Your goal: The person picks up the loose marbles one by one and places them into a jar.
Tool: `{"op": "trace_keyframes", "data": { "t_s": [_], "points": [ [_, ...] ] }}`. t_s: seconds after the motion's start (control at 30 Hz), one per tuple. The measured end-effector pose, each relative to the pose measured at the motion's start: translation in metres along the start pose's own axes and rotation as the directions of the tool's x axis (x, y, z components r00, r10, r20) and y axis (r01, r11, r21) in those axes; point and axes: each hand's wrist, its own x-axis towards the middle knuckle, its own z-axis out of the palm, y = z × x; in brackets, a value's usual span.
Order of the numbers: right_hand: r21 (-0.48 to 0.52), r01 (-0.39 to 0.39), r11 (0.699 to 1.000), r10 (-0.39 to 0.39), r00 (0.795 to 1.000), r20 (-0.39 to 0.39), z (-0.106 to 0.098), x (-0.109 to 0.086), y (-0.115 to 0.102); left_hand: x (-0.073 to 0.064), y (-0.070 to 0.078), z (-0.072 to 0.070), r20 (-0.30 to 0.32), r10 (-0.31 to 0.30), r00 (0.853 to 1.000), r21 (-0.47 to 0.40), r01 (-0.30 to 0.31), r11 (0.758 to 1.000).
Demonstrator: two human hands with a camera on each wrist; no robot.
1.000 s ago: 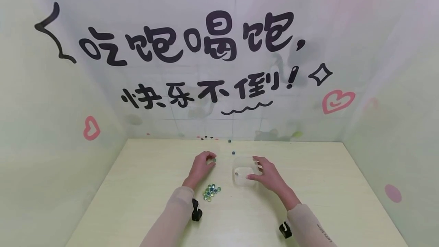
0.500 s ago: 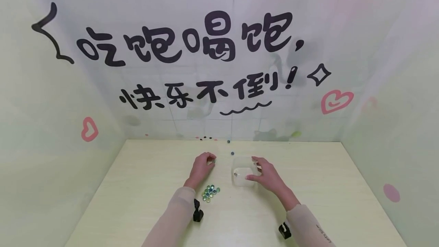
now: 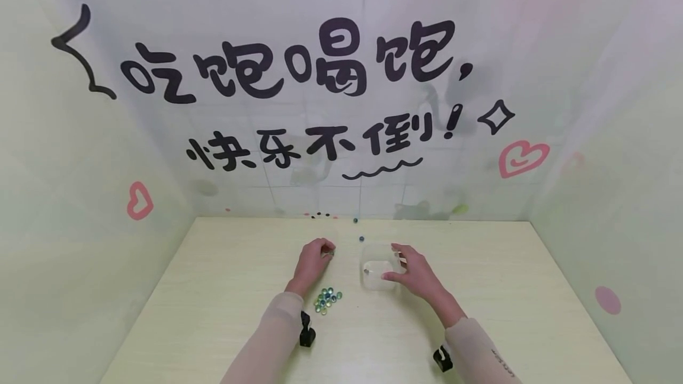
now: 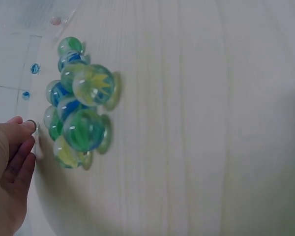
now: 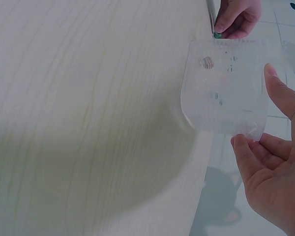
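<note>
Got a left hand [image 3: 310, 261] stretched out over the desk [image 3: 256, 325], with the back of it mostly up and the forearm slanting in from the bottom edge. Pinching a greenish marble [image 5: 217, 35] between thumb and fingertips — pretty clear from the wrist cams. Can't really tell whether touching the desk or held just above it.

Over on the other side, got a right hand [image 3: 418, 271] reaching from the lower right, with the thumb on the near side of a clear container [image 3: 380, 274] and the fingers round the far side. Gripping it in a wide C shape. Seeing the container upright on the desk, near the left hand, with one reddish striped marble [image 5: 208, 62] inside by the left wall.

Also seeing a pile of marbles [image 3: 328, 297] in blue, green and yellow beside the left wrist, plus a blue marble [image 3: 361, 239] just beyond the container and a dark marble [image 3: 355, 220] at the desk's back edge.

Compared with a second ago, not much to report — just seeing the pinched marble peek out less from between the fingertips. Otherwise finding the right hand, container, pile and both far marbles basically unmoved.
</note>
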Motion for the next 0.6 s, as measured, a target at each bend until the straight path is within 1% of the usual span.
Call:
{"op": "trace_keyframes", "data": {
  "t_s": [0.13,0.4,0.6],
  "points": [
    [-0.006,0.006,1.0,-0.006,1.0,-0.002,-0.0003,0.0001,-0.0006,-0.0012,0.001,-0.0021,0.0,-0.005,1.0,-0.01,0.005,1.0],
    [0.002,0.014,1.0,-0.014,1.0,0.0,-0.0002,-0.0003,-0.0006,-0.0005,0.0031,-0.0048,0.004,0.003,1.0,-0.016,-0.003,1.0],
    [0.002,0.013,1.0,-0.013,1.0,-0.003,0.001,-0.0002,0.0006,-0.0027,0.0087,-0.0065,0.013,0.023,1.0,-0.017,-0.023,1.0]
  ]
}}
